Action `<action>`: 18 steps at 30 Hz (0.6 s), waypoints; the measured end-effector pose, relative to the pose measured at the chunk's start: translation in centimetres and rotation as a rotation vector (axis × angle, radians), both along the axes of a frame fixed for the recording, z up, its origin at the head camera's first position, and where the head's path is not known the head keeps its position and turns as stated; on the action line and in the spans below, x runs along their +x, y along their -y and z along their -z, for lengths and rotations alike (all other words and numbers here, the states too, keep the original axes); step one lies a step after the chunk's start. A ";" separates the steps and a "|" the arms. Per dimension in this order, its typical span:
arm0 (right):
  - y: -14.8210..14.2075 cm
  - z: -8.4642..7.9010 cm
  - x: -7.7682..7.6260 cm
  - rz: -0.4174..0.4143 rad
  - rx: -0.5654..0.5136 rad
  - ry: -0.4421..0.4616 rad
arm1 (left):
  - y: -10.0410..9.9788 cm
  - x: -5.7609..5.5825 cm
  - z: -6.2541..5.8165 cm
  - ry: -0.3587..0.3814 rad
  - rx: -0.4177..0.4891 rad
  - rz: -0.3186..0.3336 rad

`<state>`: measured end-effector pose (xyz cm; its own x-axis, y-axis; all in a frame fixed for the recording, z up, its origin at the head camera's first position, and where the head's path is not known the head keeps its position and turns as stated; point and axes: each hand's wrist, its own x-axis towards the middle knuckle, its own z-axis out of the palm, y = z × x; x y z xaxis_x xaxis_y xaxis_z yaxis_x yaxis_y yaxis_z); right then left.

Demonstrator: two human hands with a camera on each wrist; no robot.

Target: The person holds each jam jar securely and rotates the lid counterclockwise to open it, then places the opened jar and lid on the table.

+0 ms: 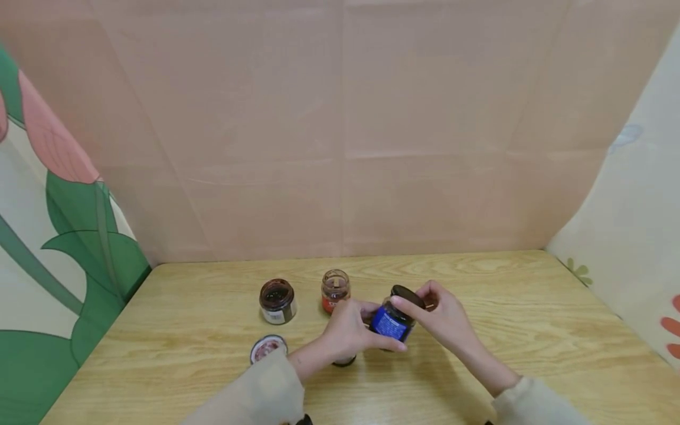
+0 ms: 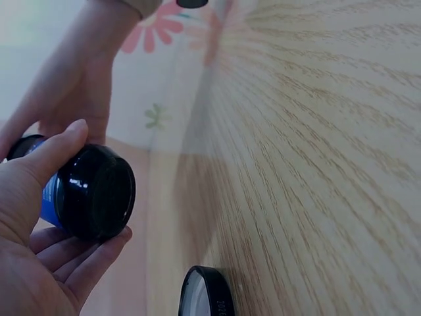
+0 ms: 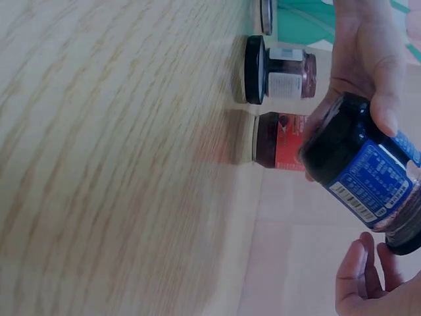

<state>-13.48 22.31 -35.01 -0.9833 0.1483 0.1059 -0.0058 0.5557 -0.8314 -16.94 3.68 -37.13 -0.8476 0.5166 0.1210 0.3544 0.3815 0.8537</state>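
Note:
A glass jar with a blue label (image 1: 389, 323) and dark contents is held tilted above the wooden table. My left hand (image 1: 344, 333) grips its body, thumb on the near side and fingers round the far side. On the black lid (image 1: 408, 296), still seated on the jar's mouth, my right hand (image 1: 447, 316) has its thumb in front and its fingers behind. The left wrist view shows the jar's dark base (image 2: 108, 194) toward the camera. In the right wrist view the right fingers (image 3: 368, 280) are beside the lid, which the frame edge partly cuts off.
Behind the left hand stands a lidless jar with a red label (image 1: 329, 303). Farther left is another lidless jar (image 1: 278, 304) with a pale label and dark residue. One loose lid (image 1: 268, 347) lies by the left sleeve; another lid (image 1: 344, 361) is partly hidden below the left hand.

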 end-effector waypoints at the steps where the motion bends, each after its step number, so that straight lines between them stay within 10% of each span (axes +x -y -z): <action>1: 0.0 0.0 0.0 0.000 -0.009 -0.003 | 0.0 0.0 0.0 -0.005 0.001 0.001; 9: 0.2 0.0 0.1 -0.042 -0.122 -0.027 | 0.1 0.2 -0.1 -0.010 0.016 -0.005; 18: -0.7 0.1 0.0 -0.376 -0.340 -0.068 | 0.5 0.1 -0.4 0.080 0.059 -0.004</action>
